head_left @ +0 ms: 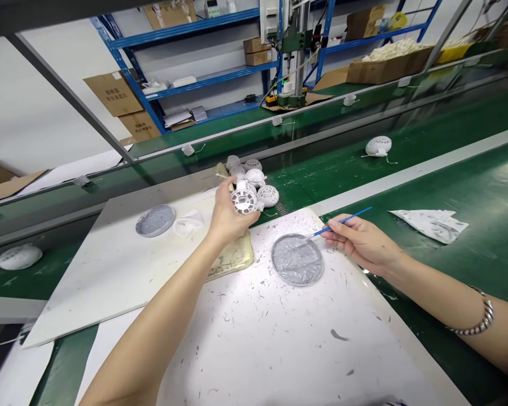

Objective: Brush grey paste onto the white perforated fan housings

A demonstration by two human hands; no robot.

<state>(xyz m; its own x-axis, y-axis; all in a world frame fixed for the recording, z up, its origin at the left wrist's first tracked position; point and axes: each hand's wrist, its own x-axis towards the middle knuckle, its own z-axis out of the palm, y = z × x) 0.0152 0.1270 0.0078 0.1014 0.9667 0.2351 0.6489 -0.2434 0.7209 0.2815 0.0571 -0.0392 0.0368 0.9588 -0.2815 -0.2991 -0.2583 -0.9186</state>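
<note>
The flat white surface [275,338], flecked with grey smears, spans the near centre. At right, the right hand [355,239] pinches a slim blue brush [347,220], its tip in the round dish of glossy, rippled grey paste [297,260]. Left of that, the left hand [231,217] grasps a white slotted round housing [244,201], held beside a pile of similar domed white parts [254,177]. Dark printing on the far-left cardboard boxes [114,95] is too small to read.
</note>
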